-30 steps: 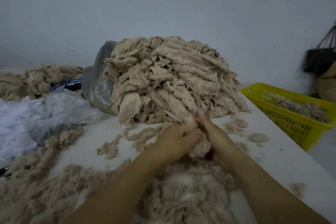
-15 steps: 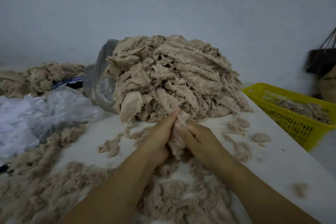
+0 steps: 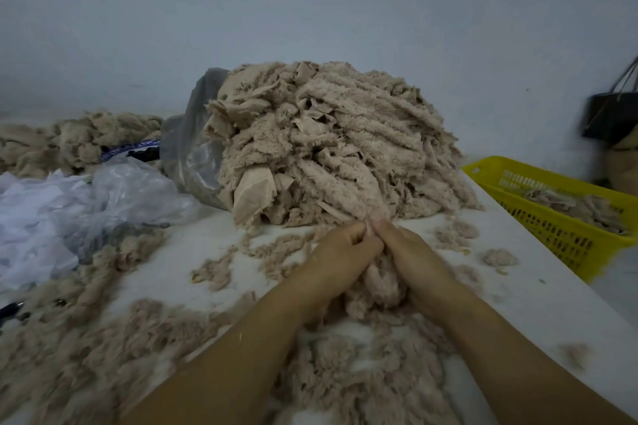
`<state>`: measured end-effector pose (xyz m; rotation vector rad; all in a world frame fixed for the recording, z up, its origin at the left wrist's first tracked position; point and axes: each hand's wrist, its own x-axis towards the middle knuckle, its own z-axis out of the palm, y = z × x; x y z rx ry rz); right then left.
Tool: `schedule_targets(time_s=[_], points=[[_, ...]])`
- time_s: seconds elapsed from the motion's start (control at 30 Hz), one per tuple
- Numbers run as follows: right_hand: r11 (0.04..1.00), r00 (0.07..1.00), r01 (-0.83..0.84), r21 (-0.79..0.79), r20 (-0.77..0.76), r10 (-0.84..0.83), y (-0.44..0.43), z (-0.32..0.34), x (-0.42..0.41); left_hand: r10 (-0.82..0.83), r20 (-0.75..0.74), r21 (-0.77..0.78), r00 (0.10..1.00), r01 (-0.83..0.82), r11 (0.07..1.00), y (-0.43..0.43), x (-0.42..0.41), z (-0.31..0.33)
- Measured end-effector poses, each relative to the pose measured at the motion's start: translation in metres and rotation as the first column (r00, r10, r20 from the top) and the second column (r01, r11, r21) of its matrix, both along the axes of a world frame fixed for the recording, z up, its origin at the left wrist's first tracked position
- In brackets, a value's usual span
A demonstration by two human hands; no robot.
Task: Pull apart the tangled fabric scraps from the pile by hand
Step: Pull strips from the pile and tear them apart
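Fingers (image 3: 357,230) of both hands are curled and pinch one fuzzy beige scrap (image 3: 379,281), left hand (image 3: 345,252) and right hand (image 3: 412,254) meeting at the tips. The scrap hangs at the near foot of the pile (image 3: 338,148), mid table (image 3: 538,293). Loose fluff (image 3: 362,376) lies around the forearms. Plastic bags (image 3: 121,193) are on the left, a yellow basket (image 3: 552,221) on the right by the table edge.

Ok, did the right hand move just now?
Yes. The right hand, pinching the fluffy scrap, swung left, then back right toward the yellow basket.
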<state>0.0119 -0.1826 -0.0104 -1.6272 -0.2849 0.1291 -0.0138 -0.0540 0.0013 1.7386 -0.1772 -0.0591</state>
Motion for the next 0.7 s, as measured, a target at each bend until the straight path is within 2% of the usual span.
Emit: schedule_targets(time_s=[0.07,0.17,0.23,0.3,0.37,0.43,0.5,0.6,0.67,0.7], points=[[0.997,0.998,0.07,0.016,-0.007,-0.07,0.0,-0.001,0.001,0.059,-0.003,-0.021,0.998,-0.059,0.998,0.002,0.003,0.002],[0.978,0.98,0.2,-0.063,0.028,-0.198,0.003,-0.006,0.004,0.162,0.0,0.002,0.987,-0.162,0.987,0.006,0.007,0.002],[0.96,0.96,0.278,-0.037,0.023,-0.278,0.003,-0.005,0.007,0.205,0.009,-0.032,0.979,-0.205,0.978,0.006,0.007,0.002],[0.921,0.932,0.358,0.153,-0.124,-0.341,-0.006,0.0,0.014,0.261,-0.033,-0.158,0.965,-0.263,0.952,0.012,0.008,0.007],[0.842,0.892,0.443,0.308,-0.242,-0.381,-0.022,0.005,0.021,0.296,-0.132,-0.361,0.946,-0.324,0.875,0.026,0.012,0.01],[0.812,0.879,0.47,0.346,-0.261,-0.399,-0.032,0.004,0.025,0.228,-0.222,-0.559,0.948,-0.315,0.767,0.039,0.014,0.012],[0.82,0.883,0.464,0.335,-0.254,-0.396,-0.033,0.001,0.026,0.14,-0.261,-0.688,0.955,-0.286,0.667,0.044,0.014,0.013],[0.897,0.91,0.414,0.157,-0.114,-0.4,-0.022,-0.002,0.021,0.108,-0.245,-0.7,0.964,-0.253,0.668,0.041,0.015,0.01],[0.907,0.905,0.421,-0.024,0.069,-0.419,-0.018,-0.001,0.015,0.106,-0.212,-0.672,0.971,-0.224,0.706,0.036,0.015,0.01],[0.892,0.883,0.449,-0.062,0.183,-0.432,-0.017,0.001,0.011,0.097,-0.199,-0.659,0.975,-0.207,0.723,0.033,0.014,0.01]])
